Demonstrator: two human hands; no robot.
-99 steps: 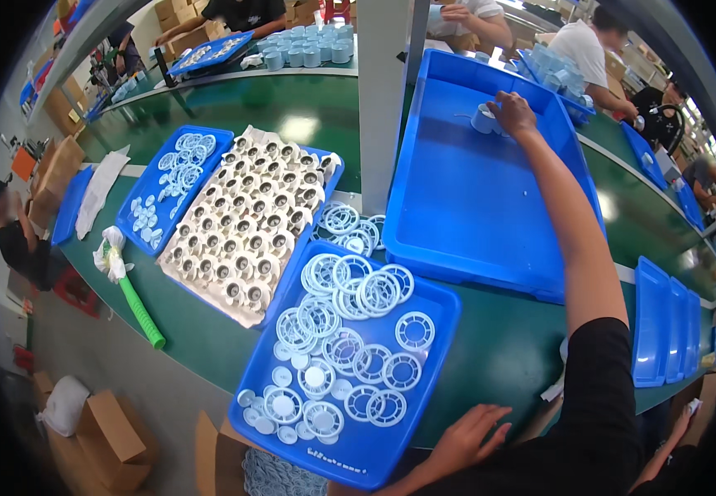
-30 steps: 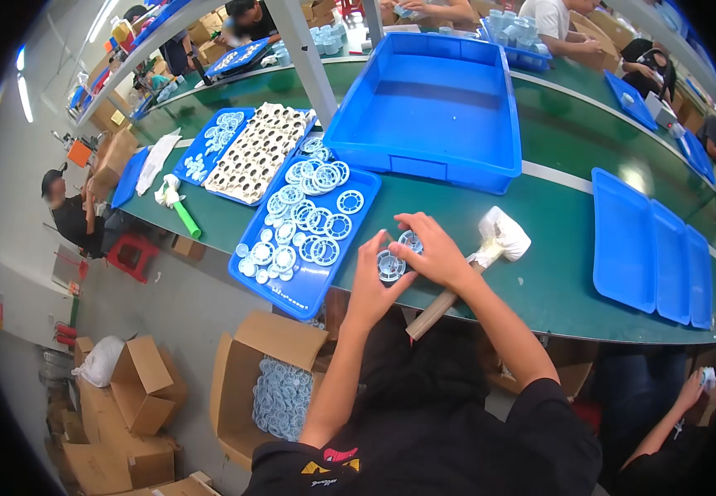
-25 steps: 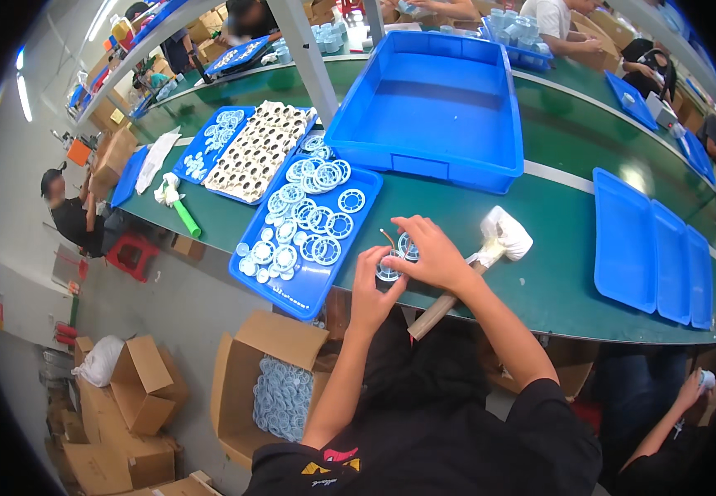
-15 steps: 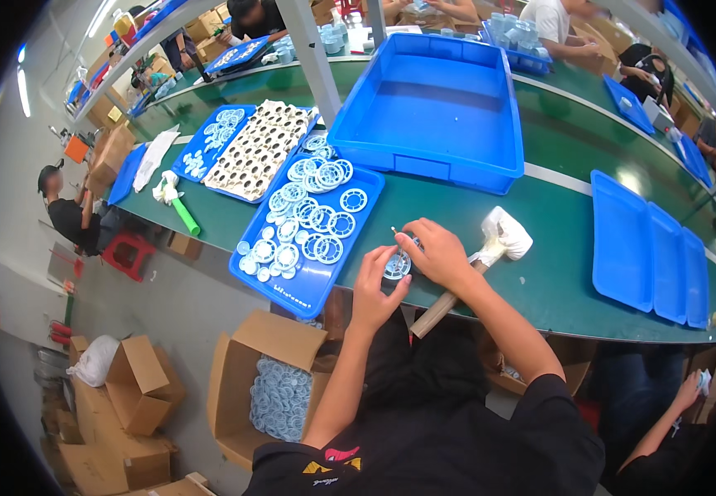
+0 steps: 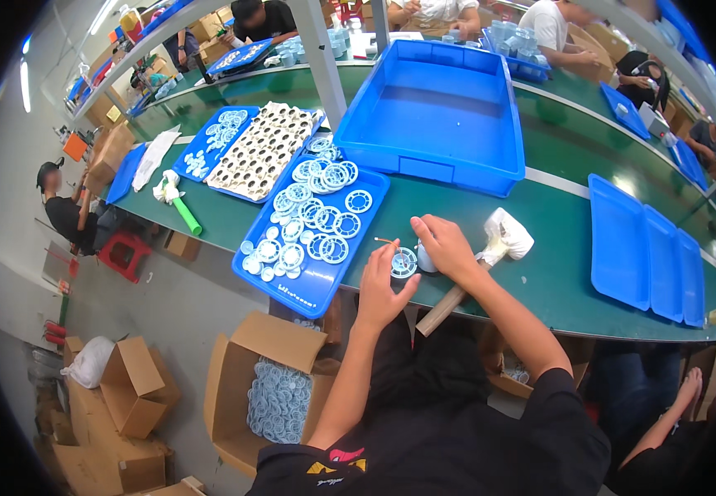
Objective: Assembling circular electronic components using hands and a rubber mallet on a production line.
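On the green table, my left hand (image 5: 381,291) curls round the near left side of a light-blue spoked plastic wheel (image 5: 403,264), thumb below and fingers above. A thin orange strip with a pale tip (image 5: 384,240) sticks out by its fingertips. My right hand (image 5: 447,250) is bent over a pale blue-grey piece (image 5: 426,261) right beside the wheel; its fingers hide most of that piece. Under my right wrist lies a mallet (image 5: 505,236), its head wrapped in white and its wooden handle pointing toward me.
Left of my hands, a blue tray (image 5: 298,291) holds several light-blue rings and small discs. Beyond are a pitted cream tray (image 5: 265,149) and a large blue bin (image 5: 432,169). Shallow blue trays (image 5: 618,248) lie at right. A carton (image 5: 271,341) of rings stands below; co-workers sit across.
My right hand has shifted a little right, off the wheel's top, so more of the wheel shows. The pale piece under it and the orange strip by my left fingers have come into view.
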